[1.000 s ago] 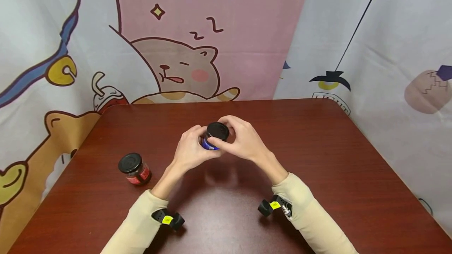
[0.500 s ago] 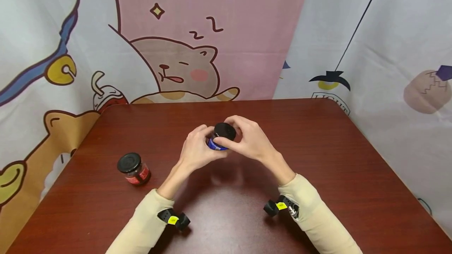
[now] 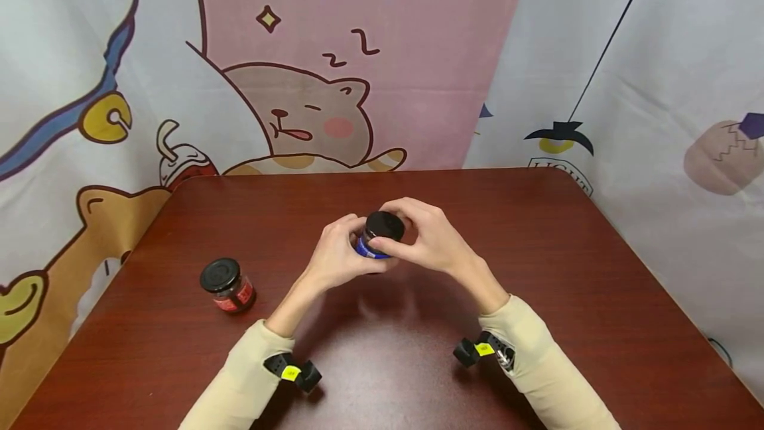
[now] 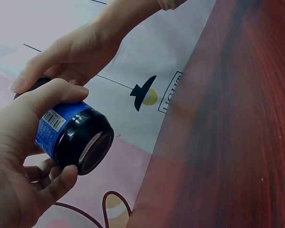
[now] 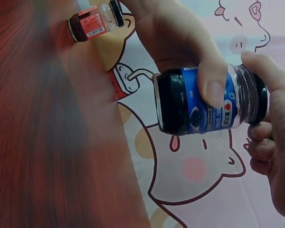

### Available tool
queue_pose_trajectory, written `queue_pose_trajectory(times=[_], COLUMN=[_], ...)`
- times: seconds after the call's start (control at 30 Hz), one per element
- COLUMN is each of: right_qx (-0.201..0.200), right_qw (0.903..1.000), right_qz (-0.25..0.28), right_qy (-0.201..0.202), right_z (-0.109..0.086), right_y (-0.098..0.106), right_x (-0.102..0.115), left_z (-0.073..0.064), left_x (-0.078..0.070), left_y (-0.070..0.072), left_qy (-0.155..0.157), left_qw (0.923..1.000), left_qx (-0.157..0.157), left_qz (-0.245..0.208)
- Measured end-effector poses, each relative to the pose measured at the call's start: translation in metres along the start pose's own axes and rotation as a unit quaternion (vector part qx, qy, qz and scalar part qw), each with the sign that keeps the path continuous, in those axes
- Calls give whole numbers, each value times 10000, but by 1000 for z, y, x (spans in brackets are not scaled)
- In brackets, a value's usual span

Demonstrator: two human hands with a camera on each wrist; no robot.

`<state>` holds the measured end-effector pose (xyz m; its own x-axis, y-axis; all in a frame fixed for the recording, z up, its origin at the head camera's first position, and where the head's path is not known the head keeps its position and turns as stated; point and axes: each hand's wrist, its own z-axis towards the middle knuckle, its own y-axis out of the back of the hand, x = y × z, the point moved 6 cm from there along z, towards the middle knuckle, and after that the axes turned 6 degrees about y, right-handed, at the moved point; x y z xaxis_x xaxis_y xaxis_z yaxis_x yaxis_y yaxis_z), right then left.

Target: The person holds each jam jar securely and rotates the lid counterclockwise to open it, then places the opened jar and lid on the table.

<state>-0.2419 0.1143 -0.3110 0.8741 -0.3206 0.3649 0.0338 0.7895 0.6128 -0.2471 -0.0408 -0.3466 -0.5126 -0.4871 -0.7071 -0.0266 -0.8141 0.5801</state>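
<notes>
A glass jar (image 5: 171, 104) with a blue label, dark contents and a black lid (image 3: 384, 225) is held up over the table, slightly tilted. My left hand (image 3: 335, 256) grips the body of this jar, its thumb lying across the label in the right wrist view. My right hand (image 3: 434, 239) holds the lid end, thumb on the near side and fingers behind. In the right wrist view the lid sits at the jar's mouth; whether it is loose I cannot tell. Some right fingers are hidden behind the lid in the head view.
A second jar (image 3: 228, 287), with a red label and black lid, stands upright on the left of the brown wooden table (image 3: 567, 284). Behind the table hangs a printed cartoon curtain (image 3: 442, 71). Both wrists wear black camera straps.
Both hands and the blue-labelled jar have shifted a little to the right. The two-handed hold stays much the same, and the red-labelled jar stands where it was.
</notes>
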Motion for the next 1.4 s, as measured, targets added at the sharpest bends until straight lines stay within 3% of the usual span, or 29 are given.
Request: queue_pose_trajectory(times=[0.27, 0.47, 0.77, 1.1, 1.27, 1.4], right_qx=[214, 360, 694, 946, 1006, 1046], right_qw=[9995, 9984, 9965, 9933, 9915, 9906], right_qz=[144, 305, 223, 323, 422, 400], right_qy=[188, 323, 402, 581, 703, 782], right_z=[-2, -3, -6, -7, -8, -8], right_y=[2, 3, 3, 2, 1, 1], right_x=[3, 7, 11, 19, 22, 24], left_z=[-2, -4, -6, -9, -11, -12], left_x=[0, 2, 2, 1, 1, 0], left_y=[-3, -7, -9, -11, -13, -13], left_qy=[339, 611, 551, 607, 658, 657], left_qw=[9969, 9885, 9792, 9562, 9399, 9369], left_qx=[446, 937, 1437, 2117, 2464, 2547], left_qz=[-547, -1015, -1321, -1926, -2270, -2304])
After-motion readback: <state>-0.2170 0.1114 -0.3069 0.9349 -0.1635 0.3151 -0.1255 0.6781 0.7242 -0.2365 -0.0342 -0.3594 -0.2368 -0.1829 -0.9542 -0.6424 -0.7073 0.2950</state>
